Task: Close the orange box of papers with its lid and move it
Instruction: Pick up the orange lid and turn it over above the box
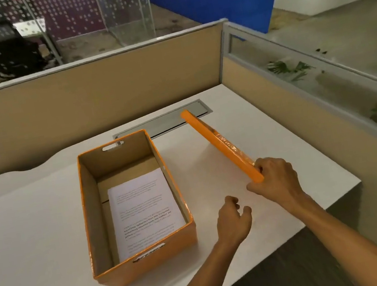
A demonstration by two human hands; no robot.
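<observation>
An orange cardboard box (93, 210) stands open on the white desk, a stack of printed papers (143, 208) lying flat on its bottom. Its orange lid (220, 143) is tipped up on edge to the right of the box, seen edge-on. My right hand (277, 180) grips the lid's near corner. My left hand (234, 220) hovers just right of the box's near corner, fingers loosely curled and holding nothing.
The white desk (36, 245) is bounded by tan partition walls (99, 100) at the back and right. A grey cable tray cover (166, 121) sits behind the box. The desk's front right edge drops to dark floor (293, 270).
</observation>
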